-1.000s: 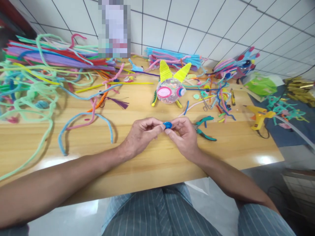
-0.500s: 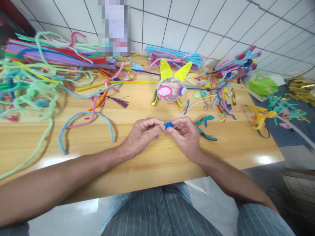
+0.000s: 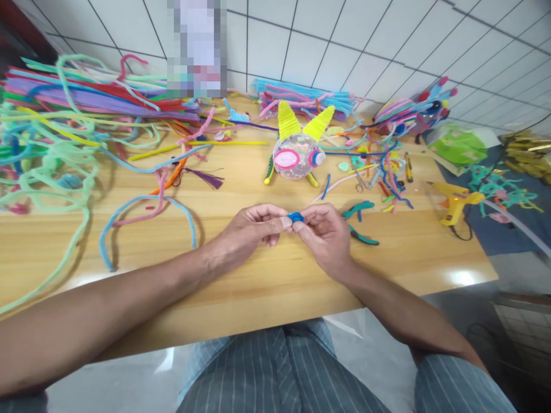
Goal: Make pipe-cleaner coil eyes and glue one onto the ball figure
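Between my fingertips, over the front half of the table, is a small coiled piece of blue pipe cleaner (image 3: 295,217). My left hand (image 3: 253,225) pinches it from the left, thumb on the near side. From the right, my right hand (image 3: 323,235) grips its other edge between thumb and finger. The fingers hide part of the coil. Just beyond stands a clear ball figure (image 3: 296,166) with two yellow ears, a pink oval eye on one side and a blue-and-white round eye on the other. Teal-handled pliers (image 3: 364,235) lie beside my right hand.
A tangle of pipe cleaners (image 3: 55,166) covers the left side, with a bent blue pipe cleaner (image 3: 104,229) closer in. Small scissors (image 3: 360,182) lie among scraps at right. A yellow glue gun (image 3: 456,203) rests near the right edge. Bundled pipe cleaners (image 3: 305,100) line the wall.
My left thumb has straightened and shifted slightly right along the blue coil, and the fingers below have moved a little. Both hands still hold the coil in the same spot.
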Motion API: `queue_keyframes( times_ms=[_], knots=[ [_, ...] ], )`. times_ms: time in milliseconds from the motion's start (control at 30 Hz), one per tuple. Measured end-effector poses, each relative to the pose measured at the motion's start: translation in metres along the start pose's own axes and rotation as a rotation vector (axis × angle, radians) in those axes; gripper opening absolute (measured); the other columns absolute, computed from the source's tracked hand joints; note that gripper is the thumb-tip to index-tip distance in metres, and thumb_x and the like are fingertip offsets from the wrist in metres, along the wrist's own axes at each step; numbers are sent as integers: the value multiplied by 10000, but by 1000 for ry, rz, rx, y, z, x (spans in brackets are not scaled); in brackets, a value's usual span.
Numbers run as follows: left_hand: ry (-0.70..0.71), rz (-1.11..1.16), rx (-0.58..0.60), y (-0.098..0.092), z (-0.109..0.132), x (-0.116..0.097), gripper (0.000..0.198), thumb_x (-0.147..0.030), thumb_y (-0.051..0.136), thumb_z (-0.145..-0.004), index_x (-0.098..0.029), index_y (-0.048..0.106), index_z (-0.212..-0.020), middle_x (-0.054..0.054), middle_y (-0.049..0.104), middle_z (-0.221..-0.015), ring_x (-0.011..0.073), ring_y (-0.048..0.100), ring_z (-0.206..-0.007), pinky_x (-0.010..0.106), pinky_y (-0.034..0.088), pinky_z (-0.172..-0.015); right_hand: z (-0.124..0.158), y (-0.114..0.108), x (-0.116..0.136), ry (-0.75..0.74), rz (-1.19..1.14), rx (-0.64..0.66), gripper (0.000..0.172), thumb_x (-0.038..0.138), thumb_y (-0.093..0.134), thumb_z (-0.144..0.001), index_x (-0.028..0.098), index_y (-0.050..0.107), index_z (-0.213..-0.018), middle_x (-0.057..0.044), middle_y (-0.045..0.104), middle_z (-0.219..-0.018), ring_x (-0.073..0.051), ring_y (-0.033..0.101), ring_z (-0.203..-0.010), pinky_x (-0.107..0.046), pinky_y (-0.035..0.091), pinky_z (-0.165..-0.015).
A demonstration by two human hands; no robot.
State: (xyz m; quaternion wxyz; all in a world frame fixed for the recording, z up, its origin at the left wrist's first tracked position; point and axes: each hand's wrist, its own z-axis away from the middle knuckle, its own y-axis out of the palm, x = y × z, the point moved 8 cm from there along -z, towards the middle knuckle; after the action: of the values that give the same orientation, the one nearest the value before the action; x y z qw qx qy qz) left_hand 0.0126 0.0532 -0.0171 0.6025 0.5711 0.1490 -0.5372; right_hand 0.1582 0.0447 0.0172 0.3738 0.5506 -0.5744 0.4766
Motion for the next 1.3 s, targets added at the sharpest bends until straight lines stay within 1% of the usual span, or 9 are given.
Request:
queue_keyframes(
  times_ms=[67, 133, 267, 433, 533, 700, 900, 1033, 1300],
  knots=[
    [-21, 45, -6, 1, 0, 0, 405, -360, 1005, -612, -178, 727, -843, -43, 680, -651, 60, 541, -497, 196, 407, -497, 0, -1, -2, 14, 22, -10, 236, 398, 795, -902, 270, 616, -985, 18, 740, -808, -155, 726, -729, -305, 592, -691],
    [-27, 68, -8, 3, 1, -1, 408, -346, 1002, -612, -180, 700, -831, -39, 691, -659, 60, 540, -491, 193, 407, -487, 0, -1, -2, 14, 28, -22, 242, 400, 802, -894, 267, 619, -982, 20, 737, -800, -150, 719, -720, -298, 588, -684],
    [-38, 85, -9, 4, 2, -2, 337, -313, 960, -661, -174, 696, -817, -17, 725, -711, 57, 544, -500, 192, 423, -490, -1, 0, -1, 4, -2, -26, 216, 371, 797, -897, 269, 623, -977, 21, 752, -790, -146, 727, -713, -291, 589, -683],
    [-40, 71, -7, 4, 2, -2, 272, -289, 923, -686, -174, 710, -810, -20, 710, -708, 57, 539, -505, 193, 425, -490, -1, 1, -2, 33, 18, -24, 269, 427, 817, -880, 272, 615, -966, 15, 757, -781, -160, 736, -714, -310, 606, -691],
    [-26, 43, -2, 4, 2, -3, 265, -289, 920, -686, -169, 711, -796, -19, 701, -692, 58, 536, -508, 193, 427, -496, -1, 1, -1, 23, 24, -16, 259, 431, 806, -889, 271, 619, -972, 16, 757, -783, -156, 730, -705, -308, 603, -686],
    [16, 2, 5, 2, 1, -6, 276, -303, 920, -676, -170, 710, -794, -17, 705, -675, 65, 535, -511, 200, 429, -511, -1, 1, 0, 14, 11, -16, 210, 353, 800, -885, 266, 630, -973, 18, 753, -789, -146, 720, -703, -294, 588, -677],
    [57, -85, 22, 1, -1, -8, 267, -335, 888, -709, -176, 697, -807, -10, 706, -689, 78, 532, -527, 223, 427, -532, -1, 0, -2, 39, 32, -22, 220, 356, 800, -870, 266, 625, -969, 22, 730, -781, -148, 700, -697, -299, 583, -670],
    [91, -150, 32, 0, -1, -10, 219, -311, 853, -733, -178, 695, -805, -24, 680, -665, 84, 529, -532, 233, 427, -547, -1, 0, -2, 42, 41, -21, 212, 342, 796, -863, 270, 626, -966, 21, 727, -782, -149, 689, -686, -306, 588, -666],
    [162, -272, -10, -2, -1, -17, 138, -255, 802, -723, -174, 707, -783, -40, 653, -623, 79, 517, -537, 219, 447, -564, -1, -1, 1, 31, 19, -17, 177, 278, 779, -867, 266, 637, -971, 23, 735, -790, -136, 680, -672, -290, 581, -658]
  ],
)
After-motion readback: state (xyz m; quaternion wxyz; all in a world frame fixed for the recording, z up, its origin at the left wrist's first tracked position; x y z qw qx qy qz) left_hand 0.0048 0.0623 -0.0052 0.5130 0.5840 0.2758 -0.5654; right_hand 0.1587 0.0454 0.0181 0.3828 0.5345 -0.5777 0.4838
